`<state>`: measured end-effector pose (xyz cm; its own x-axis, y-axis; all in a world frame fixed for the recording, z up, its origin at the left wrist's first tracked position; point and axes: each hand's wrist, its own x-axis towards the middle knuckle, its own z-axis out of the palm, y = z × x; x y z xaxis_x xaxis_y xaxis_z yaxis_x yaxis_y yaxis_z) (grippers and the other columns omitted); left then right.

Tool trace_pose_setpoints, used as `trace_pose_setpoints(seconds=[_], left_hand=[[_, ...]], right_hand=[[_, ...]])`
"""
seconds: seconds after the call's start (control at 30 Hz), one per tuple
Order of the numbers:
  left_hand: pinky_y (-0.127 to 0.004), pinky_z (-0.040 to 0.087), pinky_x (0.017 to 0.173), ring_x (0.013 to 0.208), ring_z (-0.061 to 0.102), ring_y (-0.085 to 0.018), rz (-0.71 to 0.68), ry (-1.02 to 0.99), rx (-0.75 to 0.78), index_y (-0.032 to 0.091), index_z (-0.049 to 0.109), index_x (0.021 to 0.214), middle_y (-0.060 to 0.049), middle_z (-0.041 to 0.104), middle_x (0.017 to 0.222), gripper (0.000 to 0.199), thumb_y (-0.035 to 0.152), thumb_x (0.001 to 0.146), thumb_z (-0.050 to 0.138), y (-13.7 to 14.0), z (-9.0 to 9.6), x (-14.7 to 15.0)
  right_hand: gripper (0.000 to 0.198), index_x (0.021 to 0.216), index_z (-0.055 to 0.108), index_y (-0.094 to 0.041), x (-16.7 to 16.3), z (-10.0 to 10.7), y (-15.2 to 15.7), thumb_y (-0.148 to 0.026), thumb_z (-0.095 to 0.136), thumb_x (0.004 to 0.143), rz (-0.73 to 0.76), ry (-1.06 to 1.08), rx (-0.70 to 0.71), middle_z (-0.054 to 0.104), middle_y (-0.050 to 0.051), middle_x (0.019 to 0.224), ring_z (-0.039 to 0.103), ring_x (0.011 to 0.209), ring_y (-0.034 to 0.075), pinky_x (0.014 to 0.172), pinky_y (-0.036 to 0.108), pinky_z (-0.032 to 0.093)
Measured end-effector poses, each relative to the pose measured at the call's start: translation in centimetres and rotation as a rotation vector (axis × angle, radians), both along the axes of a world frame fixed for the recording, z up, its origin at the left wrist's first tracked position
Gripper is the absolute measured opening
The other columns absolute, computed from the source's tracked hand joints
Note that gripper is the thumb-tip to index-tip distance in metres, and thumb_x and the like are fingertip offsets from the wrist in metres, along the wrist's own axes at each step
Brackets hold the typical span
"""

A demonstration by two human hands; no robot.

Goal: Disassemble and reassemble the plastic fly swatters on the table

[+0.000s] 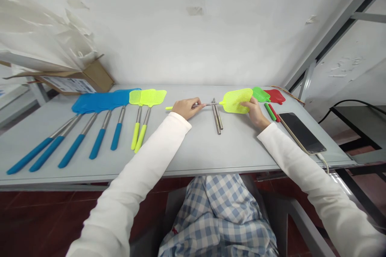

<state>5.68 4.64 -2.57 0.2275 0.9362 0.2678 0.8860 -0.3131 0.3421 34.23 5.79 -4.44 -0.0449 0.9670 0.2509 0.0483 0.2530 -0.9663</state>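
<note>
My left hand (187, 108) is closed around the metal rod of a yellow fly swatter (237, 100), whose yellow handle end sticks out to the left of the hand. My right hand (256, 111) grips the right edge of the same swatter's mesh head, thumb on top. The swatter lies crosswise in front of me, its rod passing over two loose metal tubes (216, 119) on the table. Just beyond my right hand lie a green swatter head (261, 94) and a red swatter head (275, 96), with a green grip (269, 112) and a red grip (274, 113) nearby.
Several blue fly swatters (99, 102) and two yellow ones (150, 97) lie in a row on the left of the grey table (187, 150). A cardboard box (96, 76) stands behind them. At the right edge rests a phone (303, 132) with a white cable.
</note>
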Motion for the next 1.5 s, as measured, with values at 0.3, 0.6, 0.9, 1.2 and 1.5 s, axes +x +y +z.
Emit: trace_pose_setpoints(seconds=[0.3, 0.6, 0.9, 1.2, 1.5], left_hand=[[-0.03, 0.034, 0.066, 0.086, 0.065, -0.02, -0.008, 0.073, 0.03, 0.027, 0.069, 0.092, -0.003, 0.074, 0.09, 0.038, 0.051, 0.097, 0.039, -0.2, 0.3, 0.2], [-0.03, 0.032, 0.065, 0.079, 0.063, -0.019, -0.021, 0.093, 0.027, 0.027, 0.07, 0.089, -0.002, 0.073, 0.085, 0.039, 0.052, 0.097, 0.041, -0.2, 0.3, 0.2], [-0.029, 0.034, 0.065, 0.079, 0.064, -0.018, -0.029, 0.018, 0.101, 0.026, 0.073, 0.089, -0.003, 0.073, 0.083, 0.037, 0.053, 0.095, 0.047, -0.4, 0.1, 0.4], [-0.028, 0.031, 0.06, 0.073, 0.064, -0.016, -0.053, 0.024, 0.199, 0.025, 0.073, 0.085, -0.002, 0.075, 0.08, 0.035, 0.051, 0.094, 0.051, -0.2, -0.4, 0.3], [-0.029, 0.03, 0.058, 0.072, 0.064, -0.016, -0.044, 0.062, 0.251, 0.025, 0.074, 0.086, -0.002, 0.075, 0.081, 0.035, 0.049, 0.095, 0.05, -0.3, -0.6, 0.9]], right_hand=[[0.024, 0.087, 0.064, -0.024, 0.3, -0.4, 0.4, -0.04, 0.063, 0.07, -0.007, -0.008, 0.012, 0.071, 0.002, 0.099, 0.063, 0.102, 0.026, 0.092, 0.043, 0.049], [0.021, 0.085, 0.063, -0.023, 0.3, -0.4, 0.5, -0.038, 0.062, 0.069, -0.026, 0.001, 0.02, 0.07, 0.002, 0.099, 0.062, 0.101, 0.025, 0.094, 0.041, 0.048], [0.025, 0.084, 0.062, -0.023, 0.0, 0.2, 0.0, -0.04, 0.066, 0.066, -0.006, 0.06, -0.053, 0.071, 0.003, 0.1, 0.063, 0.101, 0.026, 0.094, 0.044, 0.048], [0.042, 0.099, 0.062, -0.025, -0.4, 0.7, -0.8, -0.05, 0.075, 0.067, 0.068, -0.002, -0.027, 0.07, 0.005, 0.108, 0.062, 0.108, 0.027, 0.092, 0.043, 0.052], [0.049, 0.099, 0.061, -0.025, -0.8, 0.5, -1.0, -0.05, 0.082, 0.063, 0.083, 0.054, -0.003, 0.071, 0.005, 0.108, 0.065, 0.107, 0.027, 0.094, 0.046, 0.053]])
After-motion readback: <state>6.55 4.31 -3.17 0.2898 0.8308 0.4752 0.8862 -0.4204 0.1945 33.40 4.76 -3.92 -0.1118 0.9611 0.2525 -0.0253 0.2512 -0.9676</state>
